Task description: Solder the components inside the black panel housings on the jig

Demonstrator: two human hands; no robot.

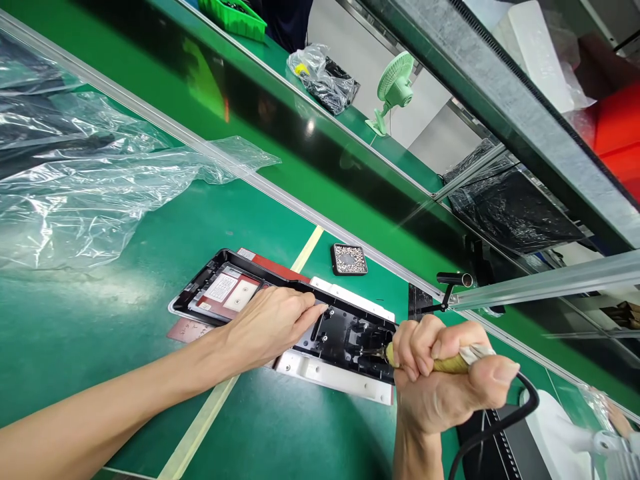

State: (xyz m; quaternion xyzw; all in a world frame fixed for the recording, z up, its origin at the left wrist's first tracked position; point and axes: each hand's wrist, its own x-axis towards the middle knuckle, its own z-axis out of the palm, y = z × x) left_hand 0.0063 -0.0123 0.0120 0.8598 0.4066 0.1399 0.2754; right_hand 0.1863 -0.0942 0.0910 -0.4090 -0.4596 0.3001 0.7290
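A long black plastic housing [340,327] lies open side up on a white fixture [333,380], with screw posts and ribs inside. My left hand [275,317] rests over its middle, fingers curled and thumb against the index finger; whatever is in the pinch is too small to make out. In my right hand [440,373] is a corded electric screwdriver [453,363] with a yellowish wrapped grip. Its bit points left into the housing's right end. The black cord [530,393] loops down behind my hand.
A small black tray of screws [350,260] sits beyond the housing. Clear plastic bags [90,193] cover the bench's left side. A metal rail [300,210] crosses behind, with a slanting post [560,280] at right. A green fan [395,87] stands farther back. Another person's hand [617,417] shows at far right.
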